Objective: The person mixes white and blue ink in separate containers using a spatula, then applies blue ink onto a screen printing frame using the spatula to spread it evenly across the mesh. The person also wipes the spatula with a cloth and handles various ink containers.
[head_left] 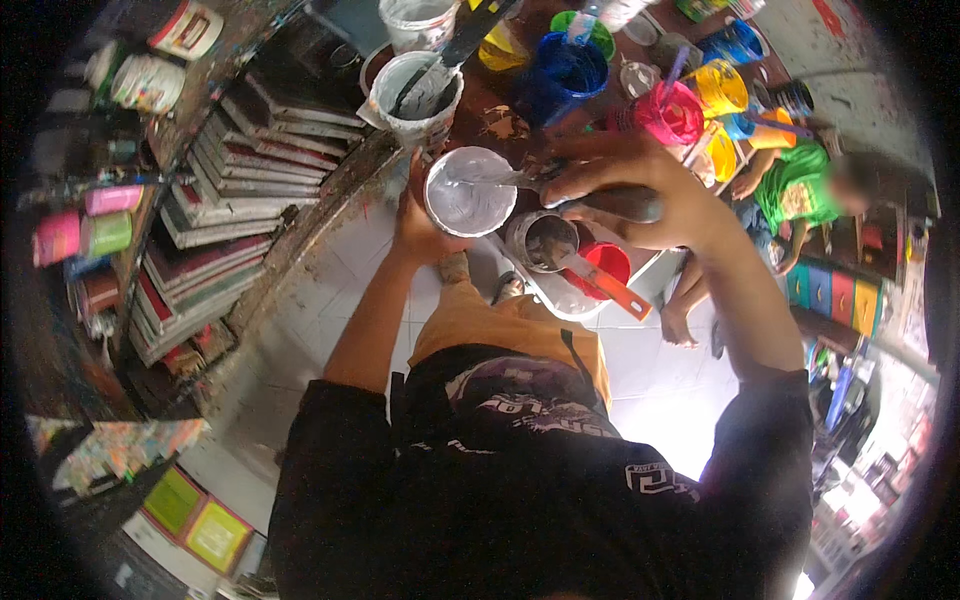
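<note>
My left hand (425, 215) is wrapped round the side of a white tub (470, 222) with pale, silvery-grey paint inside, tilted so its mouth faces me. My right hand (625, 195), with dark smears on its fingers, grips a spatula (508, 180). The spatula's paint-coated blade reaches over the rim into the tub; its handle is mostly hidden by the fingers. Just below the right hand stands a grey-stained can (541, 243), and an orange-handled spatula (608, 284) leans out of it. Beside that can is a red tub (612, 262).
Paint buckets crowd the table ahead: a white bucket (415, 95) holding a dark-handled spatula, a blue one (570, 68), a pink one (668, 112). Stacked framed screens (225, 190) fill a rack at left. Another person in a green shirt (795, 185) sits at right.
</note>
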Demonstrator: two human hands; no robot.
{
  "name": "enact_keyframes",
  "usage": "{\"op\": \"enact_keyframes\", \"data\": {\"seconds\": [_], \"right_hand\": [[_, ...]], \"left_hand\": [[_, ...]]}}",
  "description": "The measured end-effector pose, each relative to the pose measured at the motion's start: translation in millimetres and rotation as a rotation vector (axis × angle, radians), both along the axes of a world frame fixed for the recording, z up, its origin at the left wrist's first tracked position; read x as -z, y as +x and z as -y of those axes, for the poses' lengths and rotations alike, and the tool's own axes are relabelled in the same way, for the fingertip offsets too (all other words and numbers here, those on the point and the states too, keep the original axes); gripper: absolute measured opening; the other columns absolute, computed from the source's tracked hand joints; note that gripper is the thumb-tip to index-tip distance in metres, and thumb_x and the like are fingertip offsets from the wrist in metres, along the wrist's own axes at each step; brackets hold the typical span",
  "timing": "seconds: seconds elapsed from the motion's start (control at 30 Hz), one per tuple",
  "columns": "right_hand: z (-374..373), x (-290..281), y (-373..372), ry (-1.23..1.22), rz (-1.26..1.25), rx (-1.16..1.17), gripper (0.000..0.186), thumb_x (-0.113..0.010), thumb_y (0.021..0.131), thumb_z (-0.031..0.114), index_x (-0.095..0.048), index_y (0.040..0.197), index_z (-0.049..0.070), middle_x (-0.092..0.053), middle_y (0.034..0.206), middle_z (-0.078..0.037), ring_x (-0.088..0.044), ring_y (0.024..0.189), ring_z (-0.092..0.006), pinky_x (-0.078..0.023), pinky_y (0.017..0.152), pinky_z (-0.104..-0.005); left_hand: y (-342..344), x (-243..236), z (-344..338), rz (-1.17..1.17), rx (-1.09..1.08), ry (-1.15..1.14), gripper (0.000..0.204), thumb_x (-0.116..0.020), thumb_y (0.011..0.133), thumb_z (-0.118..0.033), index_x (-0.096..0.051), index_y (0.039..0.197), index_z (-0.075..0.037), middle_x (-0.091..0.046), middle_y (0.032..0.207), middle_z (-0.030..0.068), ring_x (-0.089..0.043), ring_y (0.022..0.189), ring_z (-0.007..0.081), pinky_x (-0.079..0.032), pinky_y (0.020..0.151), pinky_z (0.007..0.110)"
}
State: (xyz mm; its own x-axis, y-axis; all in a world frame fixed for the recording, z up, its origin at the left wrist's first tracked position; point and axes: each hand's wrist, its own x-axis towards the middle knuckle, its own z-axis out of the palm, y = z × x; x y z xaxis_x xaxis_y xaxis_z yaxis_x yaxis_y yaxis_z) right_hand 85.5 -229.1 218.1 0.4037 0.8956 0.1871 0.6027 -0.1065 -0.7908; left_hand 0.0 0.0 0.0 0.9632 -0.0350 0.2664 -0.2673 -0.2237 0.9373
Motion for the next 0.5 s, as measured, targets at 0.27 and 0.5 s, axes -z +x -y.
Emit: {"op": "enact_keyframes", "data": {"seconds": [0.27,0.5], "right_hand": [[5.1,0.4,56.6,-0.032,-0.035,-0.345,0.023,-0.070,0.072,0.000,-0.066,0.094,0.005,-0.066,0.096,-0.014,-0.061,0.098,-0.0315,-0.047,0.090,-0.0402],[2.1,-6.3,54.6,0.044,0.178,-0.387,0.022,-0.073,0.071,0.003,-0.068,0.092,0.005,-0.066,0.100,-0.008,-0.060,0.101,-0.0267,-0.048,0.087,-0.0336]], "left_hand": [[-4.9,-15.5,7.9,-0.207,0.010,0.201,0.129,-0.086,0.040,-0.017,-0.010,0.144,-0.008,-0.055,0.121,0.0127,-0.052,0.113,0.0311,-0.041,0.099,0.040],[-54.7,-32.5,22.0,-0.252,-0.348,0.059,0.134,-0.090,0.043,-0.017,-0.003,0.145,-0.010,-0.052,0.126,0.0144,-0.051,0.116,0.0271,-0.039,0.099,0.038]]}}
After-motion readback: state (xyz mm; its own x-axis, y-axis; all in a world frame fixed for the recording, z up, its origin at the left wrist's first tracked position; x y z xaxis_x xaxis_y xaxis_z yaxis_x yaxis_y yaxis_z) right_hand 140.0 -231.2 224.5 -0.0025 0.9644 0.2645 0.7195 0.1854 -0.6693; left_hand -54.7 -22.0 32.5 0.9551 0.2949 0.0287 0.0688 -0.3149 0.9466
